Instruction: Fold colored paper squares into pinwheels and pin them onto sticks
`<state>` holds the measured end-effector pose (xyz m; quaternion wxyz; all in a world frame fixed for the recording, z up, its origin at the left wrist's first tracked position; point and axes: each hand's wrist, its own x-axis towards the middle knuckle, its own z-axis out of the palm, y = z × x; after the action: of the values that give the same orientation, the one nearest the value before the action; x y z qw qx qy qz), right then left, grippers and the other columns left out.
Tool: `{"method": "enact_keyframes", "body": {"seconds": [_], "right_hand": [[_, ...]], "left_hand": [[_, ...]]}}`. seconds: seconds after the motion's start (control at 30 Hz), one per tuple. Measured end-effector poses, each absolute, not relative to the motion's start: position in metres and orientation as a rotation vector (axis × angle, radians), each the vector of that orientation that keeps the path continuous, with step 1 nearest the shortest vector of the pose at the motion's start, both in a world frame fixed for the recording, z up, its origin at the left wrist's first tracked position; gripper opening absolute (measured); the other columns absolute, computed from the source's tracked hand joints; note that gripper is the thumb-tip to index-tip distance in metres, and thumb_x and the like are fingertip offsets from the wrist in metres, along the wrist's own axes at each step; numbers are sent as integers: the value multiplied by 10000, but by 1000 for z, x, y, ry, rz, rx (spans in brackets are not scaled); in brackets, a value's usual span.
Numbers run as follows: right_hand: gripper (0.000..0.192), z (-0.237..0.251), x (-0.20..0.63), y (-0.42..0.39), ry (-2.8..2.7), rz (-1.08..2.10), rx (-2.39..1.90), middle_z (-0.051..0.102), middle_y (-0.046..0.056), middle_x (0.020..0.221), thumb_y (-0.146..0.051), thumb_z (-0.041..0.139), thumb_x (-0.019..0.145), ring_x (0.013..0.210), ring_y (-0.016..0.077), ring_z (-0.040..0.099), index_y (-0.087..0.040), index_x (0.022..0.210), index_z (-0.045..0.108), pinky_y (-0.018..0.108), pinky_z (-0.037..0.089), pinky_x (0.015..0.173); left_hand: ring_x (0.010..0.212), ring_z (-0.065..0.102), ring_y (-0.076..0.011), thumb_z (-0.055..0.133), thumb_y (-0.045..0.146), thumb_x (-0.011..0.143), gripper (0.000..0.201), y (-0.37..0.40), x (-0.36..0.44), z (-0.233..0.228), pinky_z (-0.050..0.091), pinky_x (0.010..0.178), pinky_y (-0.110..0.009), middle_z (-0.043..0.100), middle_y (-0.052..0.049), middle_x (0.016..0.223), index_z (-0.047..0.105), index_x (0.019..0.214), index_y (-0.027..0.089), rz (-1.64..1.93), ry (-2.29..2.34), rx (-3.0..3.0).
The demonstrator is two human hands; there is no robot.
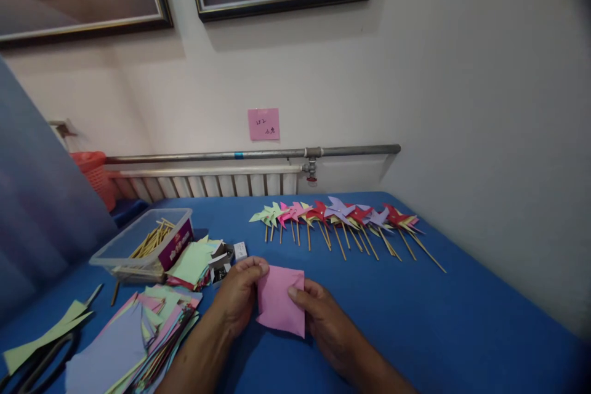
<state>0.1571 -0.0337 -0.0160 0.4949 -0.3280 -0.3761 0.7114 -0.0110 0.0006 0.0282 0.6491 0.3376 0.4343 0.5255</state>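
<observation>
A pink square of paper (280, 305) is held up above the blue table, its surface slightly creased. My left hand (242, 289) pinches its upper left corner between thumb and fingers. On the right edge, my right hand (318, 314) grips it with the thumb on the front face and the fingers behind. Just beyond my left hand lie small open boxes (221, 261) with tiny metal pieces in them. A stack of coloured paper squares (191, 263) sits beside those boxes.
Several paper pinwheels on sticks (339, 212) lie in a row at the back. At left are a clear plastic box (106, 258) of wooden sticks, a pile of coloured paper (111, 345) and black-handled scissors (50, 360). A pipe (268, 154) runs along the wall.
</observation>
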Motion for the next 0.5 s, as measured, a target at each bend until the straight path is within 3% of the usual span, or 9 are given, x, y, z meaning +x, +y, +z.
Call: {"method": "enact_keyframes", "body": {"seconds": [0.13,0.23,0.37,0.5], "right_hand": [[537,-23,154,-32,-945,1700,-786,823,95,892,-574,976,730,800,219,701,-132,1003,843,329,515,792],[509,-32,151,-29,-916,1592,-890,813,74,859,-576,958,733,751,215,691,-144,970,828,327,515,749],[395,-42,150,-24,-967,1420,-1099,763,30,749,-522,923,724,657,196,641,-173,867,806,306,484,648],[285,-47,150,-23,-992,1296,-1209,684,-3,627,-451,893,714,574,165,538,-196,710,764,285,397,556]], "left_hand": [[524,441,-109,891,409,517,351,2,-12,24,326,549,-260,563,49,560,652,663,199,1155,1053,877],[578,490,-134,808,403,648,233,3,-16,21,355,592,-273,609,22,623,681,670,209,1209,1158,1225],[900,697,-225,684,280,821,111,2,-20,20,510,821,-341,760,-51,933,708,722,234,1396,1176,1834],[1086,730,-270,633,158,874,143,-2,-23,17,538,954,-405,773,-103,1127,738,829,243,1456,1179,2211]]}}
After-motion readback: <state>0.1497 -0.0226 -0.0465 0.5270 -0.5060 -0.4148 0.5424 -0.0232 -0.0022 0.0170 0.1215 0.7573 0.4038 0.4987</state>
